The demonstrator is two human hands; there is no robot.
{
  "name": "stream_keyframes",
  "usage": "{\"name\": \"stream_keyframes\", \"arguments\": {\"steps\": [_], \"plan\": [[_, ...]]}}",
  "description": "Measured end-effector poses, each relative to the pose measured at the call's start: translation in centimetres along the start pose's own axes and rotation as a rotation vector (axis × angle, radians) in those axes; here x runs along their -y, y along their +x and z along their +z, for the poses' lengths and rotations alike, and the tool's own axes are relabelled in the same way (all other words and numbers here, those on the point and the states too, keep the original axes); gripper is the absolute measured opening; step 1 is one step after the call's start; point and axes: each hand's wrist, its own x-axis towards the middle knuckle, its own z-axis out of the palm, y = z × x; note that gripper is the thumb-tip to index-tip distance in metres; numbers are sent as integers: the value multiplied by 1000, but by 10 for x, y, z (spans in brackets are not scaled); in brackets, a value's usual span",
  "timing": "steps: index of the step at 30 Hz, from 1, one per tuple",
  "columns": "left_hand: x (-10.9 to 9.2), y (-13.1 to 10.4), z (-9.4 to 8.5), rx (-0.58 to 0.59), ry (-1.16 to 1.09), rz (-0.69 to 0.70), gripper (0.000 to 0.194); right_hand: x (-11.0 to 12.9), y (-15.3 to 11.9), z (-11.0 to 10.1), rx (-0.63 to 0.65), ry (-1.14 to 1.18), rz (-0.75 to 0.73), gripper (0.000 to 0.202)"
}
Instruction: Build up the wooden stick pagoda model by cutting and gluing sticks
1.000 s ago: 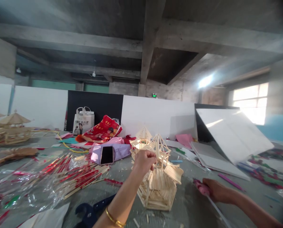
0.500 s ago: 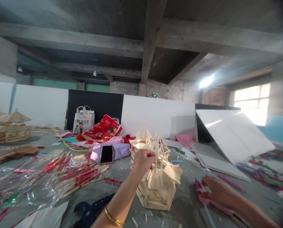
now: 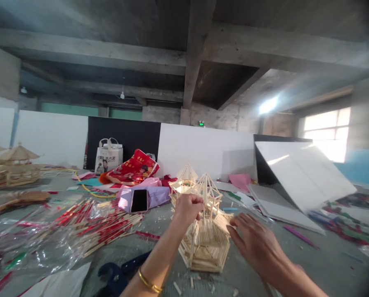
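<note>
A small pavilion model [image 3: 204, 251] built of pale wooden sticks stands on the table in front of me, with a pointed frame of bare sticks on top. My left hand [image 3: 188, 208] is closed in a pinch on one of its uprights, below the pointed top. At the model's right side, my right hand [image 3: 259, 243] has its thumb and fingertips closed around the edge of the slanted stick roof panel [image 3: 222, 222]. That hand covers part of the panel, and its exact grip is partly hidden. A second pointed stick roof [image 3: 188, 173] shows just behind.
Red-wrapped wooden sticks [image 3: 110, 227] and clear plastic lie at left. A phone [image 3: 139, 201] rests on purple paper. A dark blue tool [image 3: 116, 274] lies near my left forearm. White boards [image 3: 280, 210] and a purple pen [image 3: 299, 236] lie at right. Finished pavilions [image 3: 20, 165] stand far left.
My right hand has left the pink tool on the right and moved up and left to the model's roof panel. My left hand keeps its pinch in the same place.
</note>
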Motion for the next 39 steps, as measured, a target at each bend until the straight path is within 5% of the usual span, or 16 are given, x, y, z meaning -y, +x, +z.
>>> {"name": "stream_keyframes", "arguments": {"steps": [21, 28, 32, 39], "plan": [[4, -6, -2, -3, 10, -6, 11, 5, -19, -18, -128, 61, -99, 13], [2, -57, -44, 118, -146, -73, 18, 31, -10, -36, -83, 199, -154, 16], [4, -84, -73, 255, -178, -121, 14, 65, 21, -42, -124, 175, -396, 36], [34, -107, -116, 269, -302, -133, 8, 122, 54, -16, 83, 132, -696, 10]]}}
